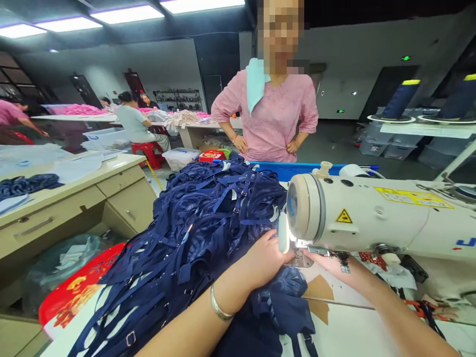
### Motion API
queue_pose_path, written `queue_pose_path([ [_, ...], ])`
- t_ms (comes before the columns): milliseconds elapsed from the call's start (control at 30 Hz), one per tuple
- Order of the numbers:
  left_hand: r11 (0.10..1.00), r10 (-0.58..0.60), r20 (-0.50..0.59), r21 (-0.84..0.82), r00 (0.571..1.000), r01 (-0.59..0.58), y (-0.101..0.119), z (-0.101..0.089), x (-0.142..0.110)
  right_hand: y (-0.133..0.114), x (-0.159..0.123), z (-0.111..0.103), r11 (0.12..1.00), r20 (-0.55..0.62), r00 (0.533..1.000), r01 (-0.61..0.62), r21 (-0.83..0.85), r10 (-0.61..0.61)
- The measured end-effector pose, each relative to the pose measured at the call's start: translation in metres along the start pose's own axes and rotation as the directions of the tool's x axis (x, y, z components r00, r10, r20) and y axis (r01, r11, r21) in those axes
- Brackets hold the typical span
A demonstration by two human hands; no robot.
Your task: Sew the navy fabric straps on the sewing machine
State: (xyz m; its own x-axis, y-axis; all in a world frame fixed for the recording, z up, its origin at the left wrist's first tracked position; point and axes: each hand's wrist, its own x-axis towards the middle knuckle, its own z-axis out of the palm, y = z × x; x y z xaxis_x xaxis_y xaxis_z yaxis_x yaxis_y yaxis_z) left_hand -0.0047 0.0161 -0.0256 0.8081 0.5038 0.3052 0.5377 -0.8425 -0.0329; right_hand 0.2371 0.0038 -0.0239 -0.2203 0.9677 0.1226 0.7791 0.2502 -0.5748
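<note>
My left hand (267,255) is at the needle area of a white sewing machine (357,208), its fingers bent over a navy strapped garment (288,307), with the fingertips partly hidden by the machine head. Mesh and plain cloth of this garment hang towards me below the wrist. On the other side of the needle plate (302,261), my right hand (323,260) reaches under the machine arm, which covers most of its fingers. Left of the machine lies a large heap of navy garments (208,213) with straps, metal sliders and small white labels.
A person in a pink top (277,111) stands beyond the machine, hands on hips. Dark thread cones (401,100) stand at the right. A desk with drawers (74,198) and a red floral stool (84,287) are on the left. Other people sit at tables behind.
</note>
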Motion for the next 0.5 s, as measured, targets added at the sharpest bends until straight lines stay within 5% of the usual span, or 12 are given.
queue_pose_path([
  [300, 1.0, 0.005, -0.028, -0.027, 1.0, -0.005, -0.001, -0.001, 0.002, -0.004, 0.004, 0.005, 0.995, 0.196, 0.98, 0.054, -0.086, -0.036],
  [500, 0.997, -0.007, -0.018, -0.08, 1.0, 0.006, -0.003, -0.002, 0.001, -0.012, -0.002, -0.006, 0.997, 0.164, 0.986, 0.013, -0.077, 0.0],
])
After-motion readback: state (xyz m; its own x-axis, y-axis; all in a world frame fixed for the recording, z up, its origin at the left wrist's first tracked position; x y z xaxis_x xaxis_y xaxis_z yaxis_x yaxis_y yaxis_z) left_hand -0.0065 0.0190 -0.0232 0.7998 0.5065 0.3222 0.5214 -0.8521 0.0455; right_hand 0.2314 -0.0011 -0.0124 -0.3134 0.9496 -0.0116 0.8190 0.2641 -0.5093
